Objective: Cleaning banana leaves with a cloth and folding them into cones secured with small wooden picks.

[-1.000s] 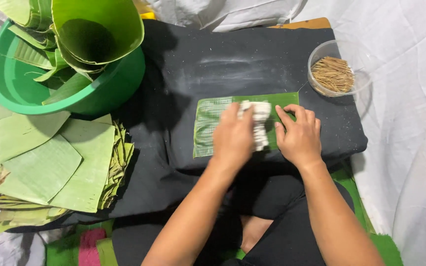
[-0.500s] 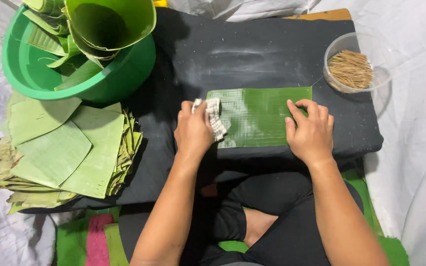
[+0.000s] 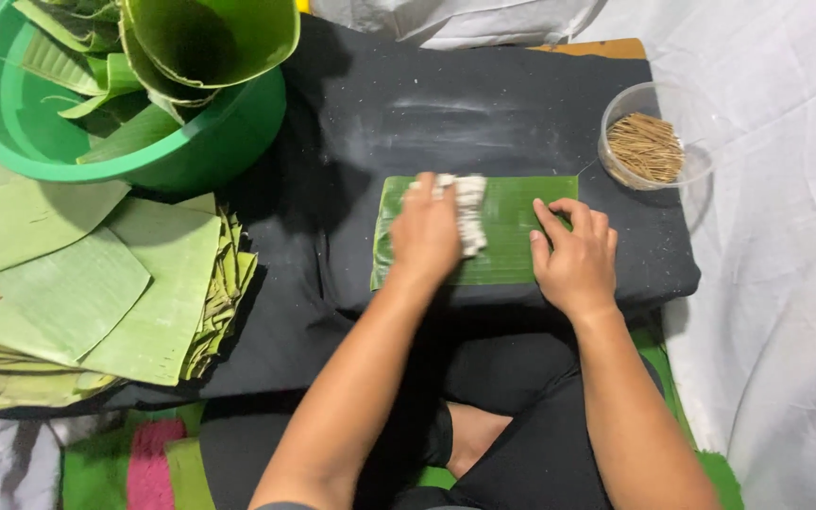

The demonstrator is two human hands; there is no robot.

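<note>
The left hand (image 3: pixel 424 231) is clenched around a crumpled white cloth (image 3: pixel 469 210), pressing it flat onto a rectangular green leaf piece (image 3: pixel 512 231); the cloth sticks out from under the fingers on the side toward the right hand. The right hand (image 3: pixel 573 255) grasps nothing: it lies palm down with fingers spread, pinning the leaf's end nearest it, the fingertips on the green surface and the heel of the hand on the cloth below. The two hands sit near each other on the same leaf, apart, with a bare strip of leaf between them.

The leaf lies flat under both hands on a desk (image 3: pixel 427 104) covered in black cloth, which shows pale smears just beyond the left hand. Past the right hand, further from the person and outward, stands a clear round container (image 3: pixel 616 175) holding a bundle of thin tan sticks (image 3: pixel 646 146).

Outward from the left hand, well apart, a stack of cut leaves (image 3: pixel 96 283) lies fanned out, partly on the black covering and partly off its edge. Beyond that stack, away from the person, a green basin (image 3: pixel 200 156) holds rolled and curled leaves (image 3: pixel 210 38). White fabric (image 3: pixel 786 283) spreads out beyond the desk on the right hand's side.
</note>
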